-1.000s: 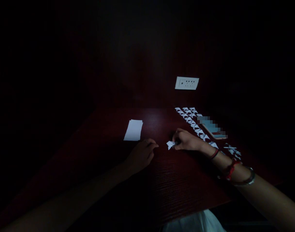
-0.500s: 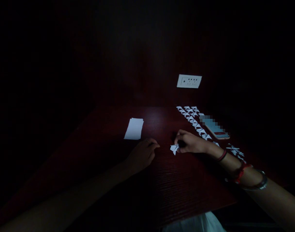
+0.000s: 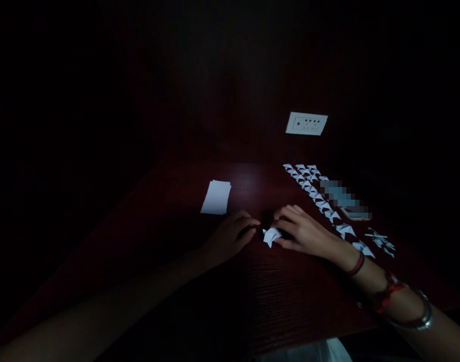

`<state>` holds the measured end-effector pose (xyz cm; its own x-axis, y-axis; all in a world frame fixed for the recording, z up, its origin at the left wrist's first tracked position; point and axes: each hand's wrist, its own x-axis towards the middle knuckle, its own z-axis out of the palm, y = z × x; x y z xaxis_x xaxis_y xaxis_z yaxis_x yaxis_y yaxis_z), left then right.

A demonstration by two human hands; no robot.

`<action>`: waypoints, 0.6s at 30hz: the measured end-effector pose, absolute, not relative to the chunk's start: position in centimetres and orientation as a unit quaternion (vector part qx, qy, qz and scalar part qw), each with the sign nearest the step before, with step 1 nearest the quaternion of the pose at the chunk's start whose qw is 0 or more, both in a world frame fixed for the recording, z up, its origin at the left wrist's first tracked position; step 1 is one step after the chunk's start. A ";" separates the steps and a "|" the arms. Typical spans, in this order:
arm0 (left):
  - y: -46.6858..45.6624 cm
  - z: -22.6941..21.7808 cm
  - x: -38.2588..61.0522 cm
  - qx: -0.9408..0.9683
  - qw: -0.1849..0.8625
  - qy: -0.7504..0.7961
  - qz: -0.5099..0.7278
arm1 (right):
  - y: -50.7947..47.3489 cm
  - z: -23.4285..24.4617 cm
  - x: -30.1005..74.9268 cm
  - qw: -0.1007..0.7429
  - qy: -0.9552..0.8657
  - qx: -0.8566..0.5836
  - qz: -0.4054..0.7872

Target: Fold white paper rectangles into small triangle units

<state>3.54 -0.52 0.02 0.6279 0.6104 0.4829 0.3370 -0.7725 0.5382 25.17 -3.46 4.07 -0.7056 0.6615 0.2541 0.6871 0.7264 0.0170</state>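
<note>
Folded paper pinched in the right hand, left hand just beside it, thumb and fingers apart, white sheets lying nearby on the counter.

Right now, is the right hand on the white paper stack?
No, the right hand holds a folded paper piece, apart from the white paper stack.

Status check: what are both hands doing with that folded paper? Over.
Right hand holds folded paper. Left hand close by, seemingly holding nothing. Phone and paper rows off to the right, not between the hands.
</note>
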 end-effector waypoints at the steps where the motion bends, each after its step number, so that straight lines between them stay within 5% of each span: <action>1: -0.5 0.1 3.6 0.877 0.213 0.269 0.335 | -3.5 4.1 25.0 0.113 -0.922 -0.365 -0.056; 18: -0.2 -0.6 4.2 0.843 0.271 0.322 0.337 | -3.7 5.0 22.8 0.083 -0.928 -0.362 -0.024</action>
